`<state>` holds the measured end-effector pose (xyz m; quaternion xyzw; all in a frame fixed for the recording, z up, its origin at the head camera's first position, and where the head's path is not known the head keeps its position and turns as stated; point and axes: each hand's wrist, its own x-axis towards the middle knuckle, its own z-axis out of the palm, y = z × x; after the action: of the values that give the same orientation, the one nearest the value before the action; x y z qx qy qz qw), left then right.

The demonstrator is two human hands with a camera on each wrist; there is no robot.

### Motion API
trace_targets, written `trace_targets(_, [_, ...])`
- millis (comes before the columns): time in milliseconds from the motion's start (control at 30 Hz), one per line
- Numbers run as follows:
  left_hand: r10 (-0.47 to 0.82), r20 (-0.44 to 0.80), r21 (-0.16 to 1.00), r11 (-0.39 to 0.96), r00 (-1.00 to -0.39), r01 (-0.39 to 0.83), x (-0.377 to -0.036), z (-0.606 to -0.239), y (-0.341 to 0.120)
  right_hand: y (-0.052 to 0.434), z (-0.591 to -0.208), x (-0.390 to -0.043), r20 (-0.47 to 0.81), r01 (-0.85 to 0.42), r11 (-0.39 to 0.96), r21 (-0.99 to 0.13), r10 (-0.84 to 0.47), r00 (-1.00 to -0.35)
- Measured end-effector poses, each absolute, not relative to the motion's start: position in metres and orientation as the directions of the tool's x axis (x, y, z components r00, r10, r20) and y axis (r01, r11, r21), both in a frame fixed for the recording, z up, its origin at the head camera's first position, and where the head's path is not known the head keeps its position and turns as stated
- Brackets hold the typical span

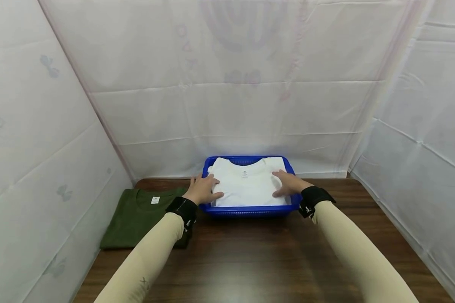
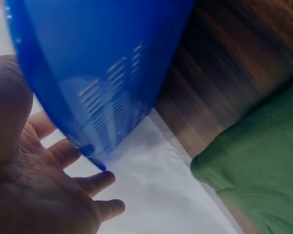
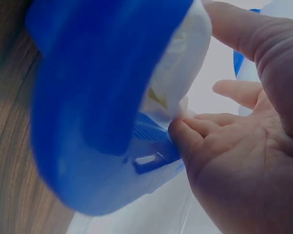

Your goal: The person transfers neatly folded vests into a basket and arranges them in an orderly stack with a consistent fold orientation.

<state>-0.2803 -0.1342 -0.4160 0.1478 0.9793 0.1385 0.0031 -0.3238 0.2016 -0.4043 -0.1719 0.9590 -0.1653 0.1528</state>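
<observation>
Enclosure: white sheeting (image 1: 227, 105) hangs on three sides, creased in horizontal folds; faint pink print shows through the back panel, mirrored and not legible.
Surface: dark wooden table (image 1: 258, 261), glossy, grain running left to right in the head view.
Basket: blue plastic basket (image 1: 250, 210), rectangular with rounded corners and slotted walls, stands at the far middle of the table against the back sheet.
Contents: folded white T-shirt (image 1: 246, 187) lies flat in the basket, collar toward the back; a small neck label is visible, its print too small to read.
Left hand: left hand (image 1: 202, 190) rests on the left edge of the white T-shirt, fingers spread and nearly straight across the cloth and the basket rim; in the left wrist view the fingers (image 2: 95, 183) lie just beside the basket wall.
Right hand: right hand (image 1: 288, 184) rests on the right edge of the white T-shirt, fingers extended and apart; the right wrist view shows the fingertips (image 3: 183, 136) touching the fabric at the basket rim, lightly bent, not clamped.
Wrists: black straps sit on both wrists above cream sleeves.
Second garment: folded green T-shirt (image 1: 144, 216) lies on the table just left of the basket, ribbed knit, with a white neck label whose mark cannot be read.
</observation>
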Motion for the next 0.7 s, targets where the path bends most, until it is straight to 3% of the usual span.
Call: trace_targets(700, [0.256,0.012,0.297,0.922,-0.967,0.248,-0.286,-0.426,-0.136,0.2,-0.404,-0.328,-0.288,-0.232,0.905,-0.357,-0.343,-0.894])
